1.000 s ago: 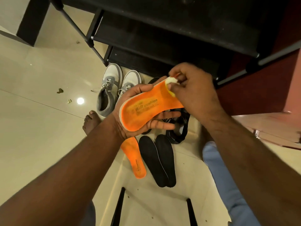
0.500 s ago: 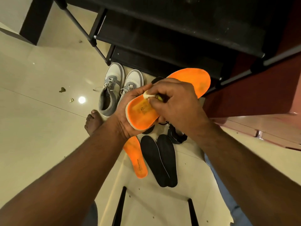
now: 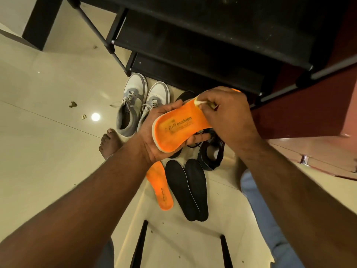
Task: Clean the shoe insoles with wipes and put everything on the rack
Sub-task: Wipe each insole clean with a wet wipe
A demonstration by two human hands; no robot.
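- Our left hand [image 3: 154, 136] grips the orange insole [image 3: 179, 130], long axis near-left to far-right, heel near-left.
- Printed on it: "AIR cushion".
- Our right hand [image 3: 228, 115] pinches a wipe [image 3: 199, 102] against it.

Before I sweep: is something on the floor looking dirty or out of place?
Yes. Small brownish scraps lie on the pale floor left of the grey shoes, and smaller specks sit nearer the rack. What they are is unclear.

Two orange insoles [image 3: 178, 130] [image 3: 161, 187], two black insoles [image 3: 180, 190] [image 3: 198, 188], two grey shoes [image 3: 131, 105] [image 3: 154, 101], one wipe [image 3: 198, 102] and one rack [image 3: 202, 45] are counted.
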